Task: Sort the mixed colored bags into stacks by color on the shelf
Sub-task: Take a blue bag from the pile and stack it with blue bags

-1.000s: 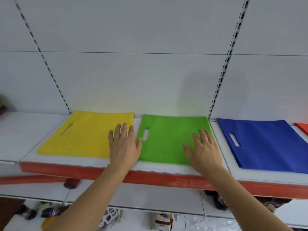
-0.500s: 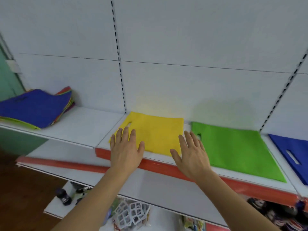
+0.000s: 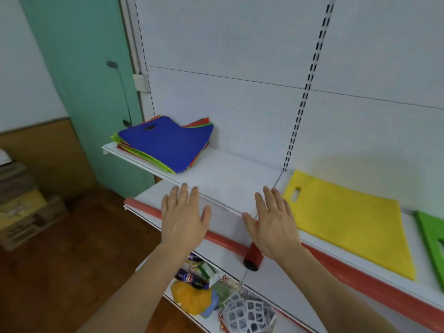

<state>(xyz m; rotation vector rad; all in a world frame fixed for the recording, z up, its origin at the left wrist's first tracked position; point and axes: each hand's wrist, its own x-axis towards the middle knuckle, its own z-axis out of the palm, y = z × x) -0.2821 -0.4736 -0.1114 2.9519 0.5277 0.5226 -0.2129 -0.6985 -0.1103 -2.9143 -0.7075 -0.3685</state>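
Head: shelf (image 3: pixel 230 179) holds mixed bags (image 3: pixel 165 143), yellow bag (image 3: pixel 348 219).

The yellow bag (image 3: pixel 348 222) is looking like matt, felt-like cloth, as is the blue bag (image 3: pixel 165 143) topping the mixed stack left of it. Beneath them the shelf (image 3: pixel 228 181) is showing smooth, painted white metal, and below that the floor (image 3: pixel 79 255) is showing glossy brown wood.

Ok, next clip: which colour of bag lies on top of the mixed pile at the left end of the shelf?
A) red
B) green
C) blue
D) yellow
C: the blue bag covers the top of the mixed pile, with green, red and yellow edges only peeking out underneath; the lone yellow bag lies apart, further right on the shelf.
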